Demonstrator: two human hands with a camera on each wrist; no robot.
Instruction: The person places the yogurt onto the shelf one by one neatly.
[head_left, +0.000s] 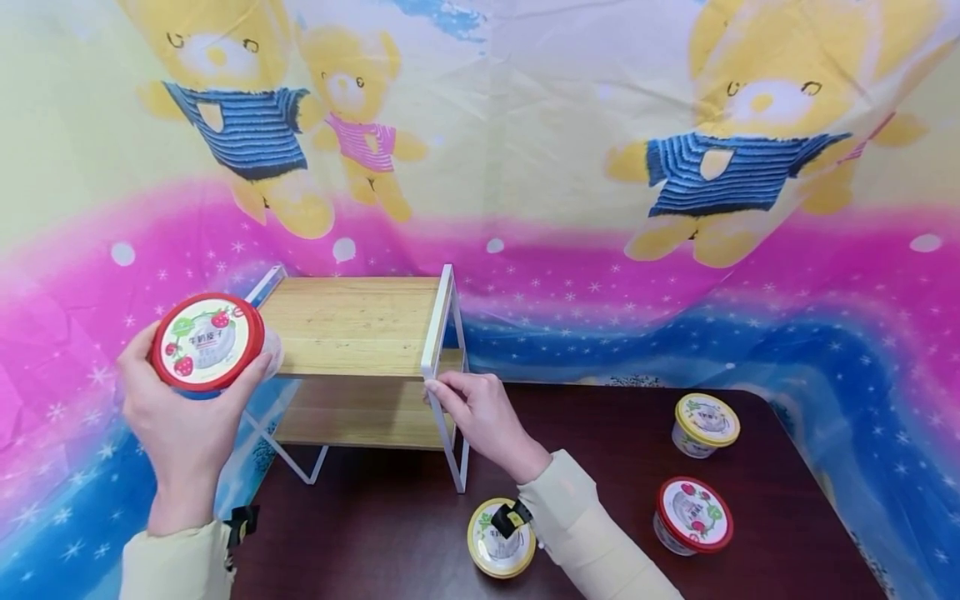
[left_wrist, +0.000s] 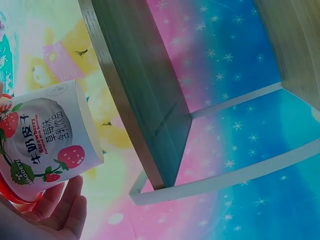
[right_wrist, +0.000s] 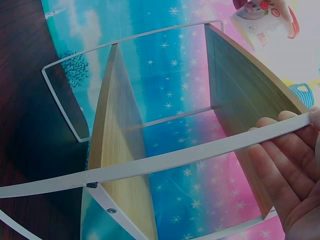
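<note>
Head view: from above, facing forward and down across desk (head_left: 600,429) and two-tier shelf (head_left: 348,321). Left wrist: close in, beside the red-lidded cup (left_wrist: 45,132), shelf tipped sideways. Right wrist: close by the white frame (right_wrist: 200,154) (likewise tipped). Both wrist views share shelf and cup.

Smooth plastic-looking held lid (head_left: 208,342), wood-grained upper board (head_left: 352,325), metal-looking frame (head_left: 437,321).

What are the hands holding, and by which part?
Left hand: a red-lidded cup, gripped around its lid end. Right hand: the rack's white frame, near its upper front right corner.
</note>
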